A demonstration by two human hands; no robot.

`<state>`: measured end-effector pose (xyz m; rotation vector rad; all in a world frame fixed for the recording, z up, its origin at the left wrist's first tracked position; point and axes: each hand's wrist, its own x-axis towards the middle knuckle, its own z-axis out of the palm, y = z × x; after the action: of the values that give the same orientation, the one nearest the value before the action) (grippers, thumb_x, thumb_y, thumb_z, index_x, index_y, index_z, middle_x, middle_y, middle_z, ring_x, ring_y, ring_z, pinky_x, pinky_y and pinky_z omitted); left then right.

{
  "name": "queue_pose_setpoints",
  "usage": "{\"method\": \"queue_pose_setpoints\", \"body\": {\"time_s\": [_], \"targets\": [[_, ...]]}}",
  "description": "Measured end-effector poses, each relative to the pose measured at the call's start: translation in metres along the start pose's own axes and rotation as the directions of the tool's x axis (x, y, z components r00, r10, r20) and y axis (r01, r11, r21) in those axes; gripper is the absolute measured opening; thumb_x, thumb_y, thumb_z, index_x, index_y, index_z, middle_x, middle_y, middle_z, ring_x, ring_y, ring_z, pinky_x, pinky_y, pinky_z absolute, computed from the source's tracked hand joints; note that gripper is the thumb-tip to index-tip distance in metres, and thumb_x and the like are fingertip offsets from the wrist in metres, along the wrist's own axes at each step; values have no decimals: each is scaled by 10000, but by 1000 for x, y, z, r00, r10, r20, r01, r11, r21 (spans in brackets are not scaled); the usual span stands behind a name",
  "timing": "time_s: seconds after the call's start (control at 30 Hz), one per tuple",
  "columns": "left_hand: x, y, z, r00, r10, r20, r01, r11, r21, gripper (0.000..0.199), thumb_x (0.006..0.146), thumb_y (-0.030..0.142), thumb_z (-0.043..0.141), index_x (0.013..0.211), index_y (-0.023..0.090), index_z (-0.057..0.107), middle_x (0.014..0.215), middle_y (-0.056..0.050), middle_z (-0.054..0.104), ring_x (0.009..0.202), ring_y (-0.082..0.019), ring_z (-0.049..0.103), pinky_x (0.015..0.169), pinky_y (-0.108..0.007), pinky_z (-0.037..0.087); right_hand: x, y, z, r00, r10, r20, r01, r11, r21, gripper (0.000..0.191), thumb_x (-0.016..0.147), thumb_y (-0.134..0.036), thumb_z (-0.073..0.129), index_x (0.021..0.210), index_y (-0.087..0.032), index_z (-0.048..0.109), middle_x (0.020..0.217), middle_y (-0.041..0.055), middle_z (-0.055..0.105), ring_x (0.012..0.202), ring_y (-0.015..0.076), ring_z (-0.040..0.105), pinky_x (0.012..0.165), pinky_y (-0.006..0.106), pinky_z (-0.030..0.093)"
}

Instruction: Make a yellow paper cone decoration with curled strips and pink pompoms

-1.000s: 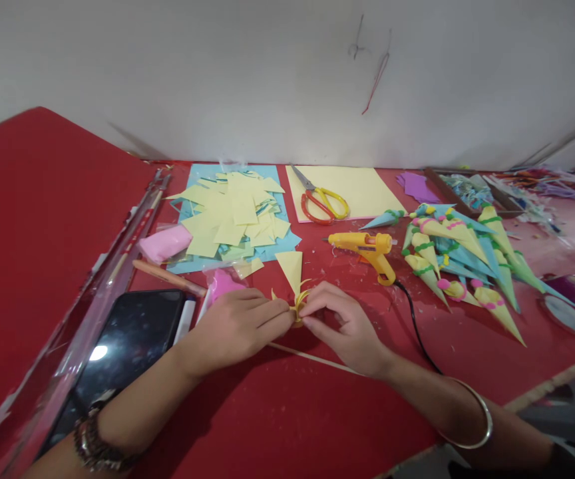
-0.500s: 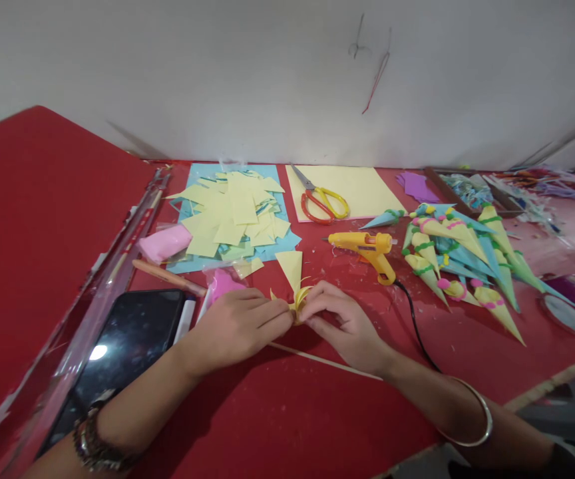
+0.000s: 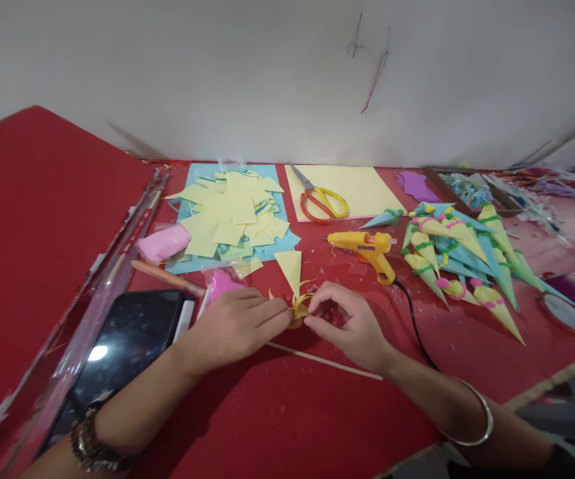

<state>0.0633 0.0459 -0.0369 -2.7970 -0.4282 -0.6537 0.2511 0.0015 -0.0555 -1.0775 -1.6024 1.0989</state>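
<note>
Left hand (image 3: 247, 324), fingers nearly closed, has hold of a curled yellow paper piece (image 3: 300, 310) (thumb hidden); right hand (image 3: 347, 324) pinches its other edge, thumb and forefinger close together, in front and left of the glue gun (image 3: 362, 246).

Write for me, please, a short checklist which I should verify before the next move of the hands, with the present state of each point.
1. Both hands at the work: ok. The left hand and right hand have their fingertips at the curled yellow paper.
2. Firm grip of the left hand: cannot tell; its fingertips are hidden.
3. Scissors out of the way: ok, lying on the pale yellow sheet, beyond the hands. Scissors are not being touched.
4. Glue gun apart from the fingers: ok.
5. Glue gun hot: cannot tell.
6. Cord clear of the right forearm: probably not ok; it disappears at the forearm.
</note>
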Motion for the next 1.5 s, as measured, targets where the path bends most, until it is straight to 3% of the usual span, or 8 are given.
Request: {"method": "queue_pose_setpoints", "body": {"time_s": [0.13, 0.4, 0.63, 0.93, 1.3, 1.5], "targets": [[1, 1, 1, 1000, 24, -9, -24, 999, -22, 275, 880, 90, 296, 739, 155, 523, 606, 19, 606, 511, -97, 527, 501, -224, 400, 0, -1, 1, 999, -38, 8, 38, 987, -159, 60, 726, -211, 605, 773, -185, 580, 671, -8, 498, 579, 99, 445, 525, 221, 375], [-1, 3, 3, 998, 51, 28, -51, 999, -16, 263, 872, 80, 312, 749, 149, 533, 623, 15, 600, 523, -102, 506, 512, -234, 389, -1, 0, 4, 999, -40, 16, 42, 984, -175, 22, 757, -185, 557, 759, -185, 578, 689, -3, 508, 609, 105, 476, 542, 221, 396], [-1, 3, 2, 995, 46, 90, -44, 999, -25, 253, 869, 85, 322, 751, 157, 534, 622, 25, 575, 499, -102, 453, 495, -246, 350, 1, -1, 3, 997, -50, 64, 58, 989, -136, 75, 754, -123, 510, 732, -186, 543, 698, -7, 501, 636, 109, 470, 582, 229, 405], [-1, 1, 2, 997, 13, 82, -12, 1000, -21, 272, 867, 85, 303, 706, 171, 505, 577, 25, 547, 470, -106, 427, 478, -249, 333, 3, -4, 4, 990, -50, 135, 53, 999, -14, 82, 731, -122, 525, 697, -189, 492, 693, -8, 468, 638, 115, 445, 592, 235, 387], [-4, -2, 4, 998, -40, 48, 42, 998, -49, 232, 871, 110, 326, 736, 171, 504, 586, 22, 567, 464, -114, 433, 468, -250, 317, 2, 1, 3, 1000, -13, 10, 12, 995, 96, 198, 724, -119, 484, 620, -200, 337, 633, -33, 390, 593, 101, 371, 569, 230, 335], [-4, -2, 4, 992, -114, 47, 117, 991, -68, 249, 869, 138, 347, 666, 182, 485, 561, 37, 550, 458, -99, 430, 467, -235, 306, 3, 0, 1, 999, 43, 9, -43, 998, 43, 147, 780, -188, 460, 635, -186, 436, 614, -26, 431, 572, 98, 402, 542, 224, 343]]}}
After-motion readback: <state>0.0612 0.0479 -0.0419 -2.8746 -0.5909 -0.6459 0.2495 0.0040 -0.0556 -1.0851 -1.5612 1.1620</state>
